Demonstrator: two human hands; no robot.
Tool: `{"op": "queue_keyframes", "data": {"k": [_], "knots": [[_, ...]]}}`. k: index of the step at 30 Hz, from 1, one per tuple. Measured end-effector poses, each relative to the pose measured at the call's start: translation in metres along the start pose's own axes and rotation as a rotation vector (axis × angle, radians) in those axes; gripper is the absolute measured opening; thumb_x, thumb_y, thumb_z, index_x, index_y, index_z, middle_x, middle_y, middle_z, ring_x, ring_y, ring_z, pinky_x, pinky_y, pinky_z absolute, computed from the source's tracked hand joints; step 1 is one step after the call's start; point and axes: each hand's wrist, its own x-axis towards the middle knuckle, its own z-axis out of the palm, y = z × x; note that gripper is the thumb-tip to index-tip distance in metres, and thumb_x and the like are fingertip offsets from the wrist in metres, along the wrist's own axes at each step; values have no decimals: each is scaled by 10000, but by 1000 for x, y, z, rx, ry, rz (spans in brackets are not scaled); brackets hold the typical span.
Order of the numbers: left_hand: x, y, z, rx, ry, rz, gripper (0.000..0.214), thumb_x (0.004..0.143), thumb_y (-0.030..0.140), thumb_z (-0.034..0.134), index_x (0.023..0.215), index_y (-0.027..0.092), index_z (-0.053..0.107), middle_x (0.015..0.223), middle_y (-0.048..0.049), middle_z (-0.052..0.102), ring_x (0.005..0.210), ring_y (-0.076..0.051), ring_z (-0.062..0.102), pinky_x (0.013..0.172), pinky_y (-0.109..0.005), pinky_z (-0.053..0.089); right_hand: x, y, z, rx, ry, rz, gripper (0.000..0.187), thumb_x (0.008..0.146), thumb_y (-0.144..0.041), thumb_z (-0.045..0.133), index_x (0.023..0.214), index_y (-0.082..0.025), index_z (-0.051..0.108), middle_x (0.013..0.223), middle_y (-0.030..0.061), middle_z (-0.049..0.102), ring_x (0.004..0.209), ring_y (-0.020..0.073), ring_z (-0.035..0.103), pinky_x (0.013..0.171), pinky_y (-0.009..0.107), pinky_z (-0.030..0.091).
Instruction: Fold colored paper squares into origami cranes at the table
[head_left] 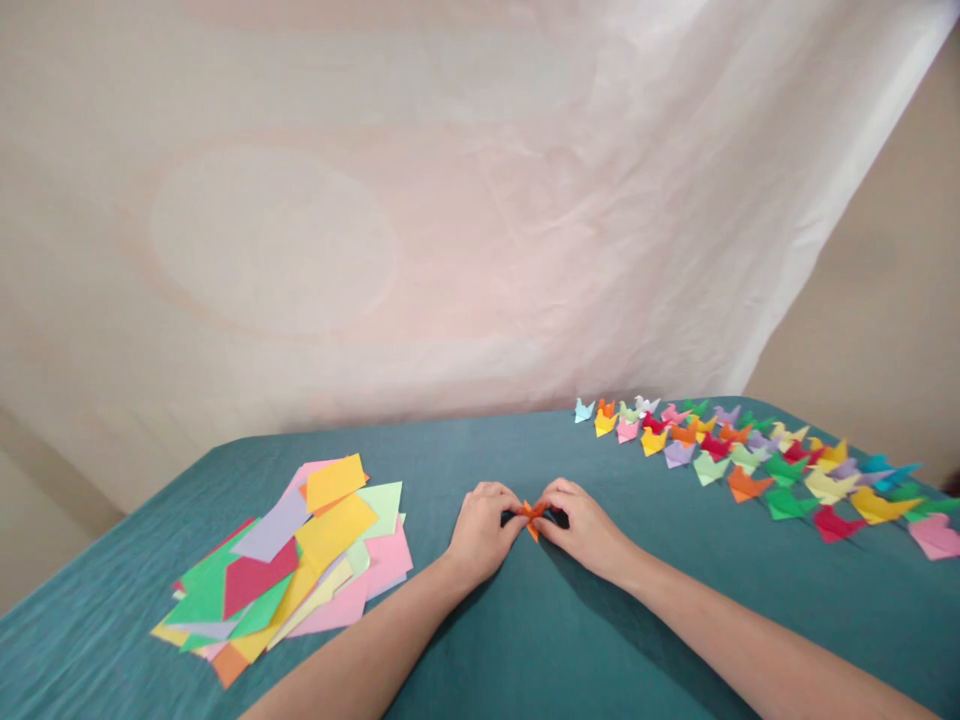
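Observation:
Between my two hands, just above the middle of the table, is a small folded piece of orange paper (532,520). My left hand (484,525) pinches its left side between thumb and fingers. On its other side my right hand (583,525) grips it the same way. Parts of the folded paper are hidden behind the fingertips, so its full shape cannot be made out.
Loose coloured paper sheets (337,530) lie in an overlapping pile at the left. Rows of folded paper birds (750,485) in many colours stand at the right. A green cloth (465,450) covers the table, and a pale curtain (450,250) hangs behind it.

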Motion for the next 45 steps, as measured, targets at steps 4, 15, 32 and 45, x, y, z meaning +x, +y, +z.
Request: {"op": "queue_keyframes", "data": {"k": [4,15,32,45], "knots": [[0,2,-2,17,-5,22,64,781,201,621,765,223,678,863,-5,647,888,-192,533,800,-307,390,0,-2,0,-19,-6,5,80,736,-221,660,809,-188,660,851,36,568,847,190,534,773,314,419],[0,-1,-2,3,-25,23,88,800,226,607,789,236,694,855,-2,648,873,-182,541,801,-298,398,-4,-3,-1,42,25,-21,48,776,-168,615,796,-192,652,834,25,568,821,169,542,747,286,420],[0,4,-3,-19,-20,9,96,777,212,603,774,233,697,851,-8,655,856,-183,557,803,-300,407,-2,0,2,-66,14,-44,76,799,-136,580,747,-183,608,840,33,571,818,175,536,754,295,427],[-2,6,-3,37,-26,25,154,739,282,633,879,236,680,921,-29,615,904,-205,535,829,-323,411,0,2,2,-62,-9,-51,113,785,-131,573,827,-187,661,867,42,580,838,178,547,780,299,428]]}}
